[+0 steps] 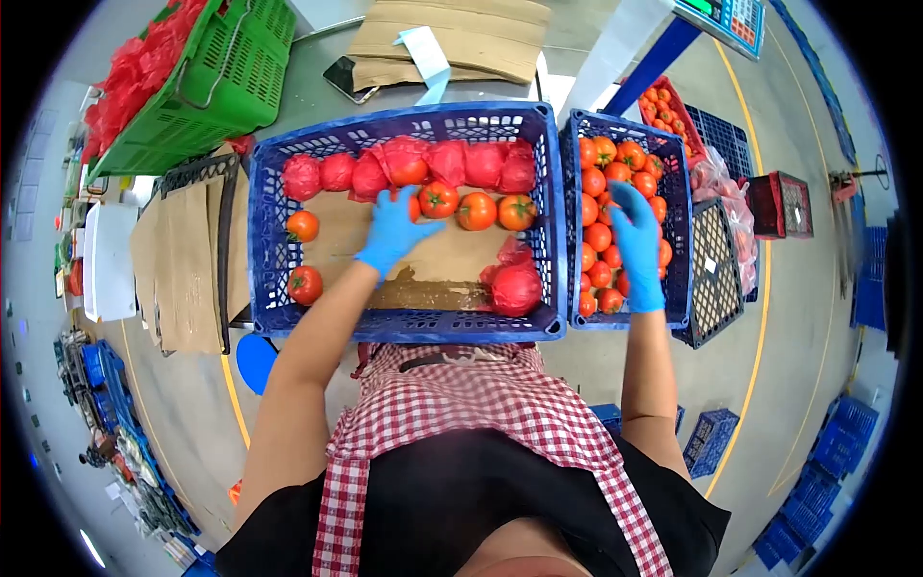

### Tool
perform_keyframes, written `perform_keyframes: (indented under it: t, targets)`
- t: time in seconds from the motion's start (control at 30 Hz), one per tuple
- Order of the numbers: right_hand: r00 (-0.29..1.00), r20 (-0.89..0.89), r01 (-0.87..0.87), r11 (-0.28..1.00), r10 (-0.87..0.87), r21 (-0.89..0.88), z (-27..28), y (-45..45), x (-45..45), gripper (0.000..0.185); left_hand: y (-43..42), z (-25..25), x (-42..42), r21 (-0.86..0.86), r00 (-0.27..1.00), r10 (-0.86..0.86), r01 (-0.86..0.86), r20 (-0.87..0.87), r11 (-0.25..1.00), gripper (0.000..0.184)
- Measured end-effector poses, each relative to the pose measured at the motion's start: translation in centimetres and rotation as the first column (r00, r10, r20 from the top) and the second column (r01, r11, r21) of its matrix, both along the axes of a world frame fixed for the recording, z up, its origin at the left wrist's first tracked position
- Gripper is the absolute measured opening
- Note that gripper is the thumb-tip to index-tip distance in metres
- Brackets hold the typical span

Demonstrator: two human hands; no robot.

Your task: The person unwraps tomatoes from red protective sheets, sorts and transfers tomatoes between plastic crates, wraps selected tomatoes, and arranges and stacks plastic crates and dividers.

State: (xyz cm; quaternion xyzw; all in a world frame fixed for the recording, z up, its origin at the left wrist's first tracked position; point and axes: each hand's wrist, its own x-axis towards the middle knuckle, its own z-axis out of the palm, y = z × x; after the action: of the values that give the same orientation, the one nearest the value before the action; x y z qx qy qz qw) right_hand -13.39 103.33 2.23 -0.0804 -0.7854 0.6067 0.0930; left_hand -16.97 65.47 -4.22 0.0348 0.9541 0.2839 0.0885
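Observation:
My left hand, in a blue glove, is inside the large blue crate with its fingers around a tomato, partly hidden by the hand. That tomato sits at the left end of a row of bare tomatoes. Behind them runs a row of tomatoes wrapped in red plastic. Another red-wrapped tomato lies front right, and two bare ones sit along the left wall. Over the smaller blue crate of loose tomatoes, my gloved right hand has its fingers stretched out, holding nothing visible.
A green crate with red plastic stands back left. Flattened cardboard and a phone lie behind the large crate. A scale rises back right. More cardboard is at left, and a black crate at right.

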Motion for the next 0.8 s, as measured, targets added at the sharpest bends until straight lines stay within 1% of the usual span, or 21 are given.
perform_keyframes:
  t: [0.03,0.07,0.1,0.13,0.17,0.2,0.27,0.3,0.4,0.47,0.5,0.53,0.57,0.6,0.63,0.67,0.7,0.73,0.77,0.8]
  targets:
    - [0.987,0.011,-0.159,0.986,0.158,0.056,2.3,-3.9,-1.2,0.04,1.6,0.7,0.6,-0.119,0.999,-0.023,0.02,-0.028,0.993,0.088]
    - [0.95,0.03,-0.312,0.943,0.311,0.111,4.0,-7.5,-2.1,0.04,2.9,1.2,0.7,-0.171,0.999,0.011,-0.018,-0.041,0.985,0.086]
    - [0.87,0.009,-0.463,0.812,0.493,0.355,4.8,-10.5,-3.0,0.04,4.1,1.7,0.7,-0.222,0.997,0.045,-0.056,-0.056,0.973,0.085]
    - [0.757,0.04,-0.55,0.604,0.652,0.577,5.3,-12.7,-3.7,0.041,4.9,2.0,0.6,-0.27,0.995,0.077,-0.094,-0.07,0.958,0.083]
    - [0.722,0.101,-0.511,0.429,0.684,0.745,3.1,-14.5,-4.1,0.043,5.1,1.9,0.5,-0.332,0.99,0.08,-0.115,-0.116,0.936,0.081]
    - [0.693,0.171,-0.445,0.23,0.7,0.866,-0.1,-15.7,-4.1,0.045,4.9,2.1,0.5,-0.328,0.995,0.054,-0.077,-0.078,0.941,0.08]
    - [0.69,0.299,-0.491,0.122,0.659,0.863,-2.5,-17.0,-4.5,0.047,4.2,2.8,-0.1,-0.32,1.0,-0.001,-0.003,-0.012,0.947,0.079]
    - [0.686,0.362,-0.516,0.071,0.632,0.854,-2.5,-17.6,-4.7,0.047,3.8,2.9,-0.3,-0.319,0.998,-0.033,0.016,-0.048,0.948,0.077]
    - [0.633,0.44,-0.675,0.176,0.637,0.716,-1.9,-17.4,-5.3,0.045,2.7,3.2,-0.9,-0.321,0.994,-0.076,0.096,0.075,0.942,0.079]
    - [0.664,0.373,-0.736,0.48,0.648,0.477,1.6,-16.4,-4.1,0.042,2.7,1.2,-1.2,-0.229,0.998,-0.029,0.041,0.055,0.973,0.084]
    - [0.684,0.343,-0.729,0.605,0.643,0.319,3.1,-15.7,-3.5,0.041,2.7,0.4,-1.1,-0.183,0.999,-0.008,0.017,0.051,0.983,0.087]
    - [0.684,0.36,-0.635,0.761,0.634,-0.134,3.9,-14.7,-3.4,0.043,3.0,0.6,-0.9,-0.218,1.0,-0.021,0.017,-0.013,0.976,0.088]
    - [0.678,0.381,-0.381,0.743,0.629,-0.55,4.5,-13.4,-3.3,0.046,3.8,0.8,-0.4,-0.249,0.996,-0.036,0.016,-0.076,0.968,0.089]
    - [0.668,0.401,-0.026,0.557,0.627,-0.83,4.7,-12.0,-3.1,0.049,4.6,1.1,-0.1,-0.278,0.989,-0.056,0.017,-0.135,0.961,0.09]
    - [0.693,0.319,0.082,0.368,0.647,-0.926,4.6,-10.8,-2.7,0.053,5.2,1.4,-0.2,-0.32,0.994,-0.051,0.018,-0.094,0.947,0.085]
    - [0.73,0.235,0.177,0.154,0.642,-0.972,4.5,-9.8,-2.2,0.057,5.5,1.8,-0.4,-0.334,0.996,-0.083,0.066,-0.036,0.94,0.084]
    - [0.766,0.12,0.182,-0.034,0.632,-0.983,4.7,-9.3,-1.6,0.06,5.5,2.5,-0.6,-0.345,0.993,-0.115,0.115,0.02,0.932,0.082]
    - [0.792,0.116,0.181,-0.049,0.599,-0.982,5.1,-8.9,-1.0,0.06,5.5,2.8,-0.7,-0.354,0.986,-0.145,0.163,0.077,0.921,0.08]
    - [0.817,0.109,0.177,-0.065,0.567,-0.982,5.6,-8.6,-0.5,0.061,5.0,1.7,-0.4,-0.355,0.979,-0.203,0.179,-0.033,0.918,0.076]
    - [0.839,0.097,0.168,-0.085,0.535,-0.982,6.1,-8.5,-0.1,0.061,4.7,0.9,-0.4,-0.347,0.973,-0.222,0.186,-0.067,0.919,0.076]
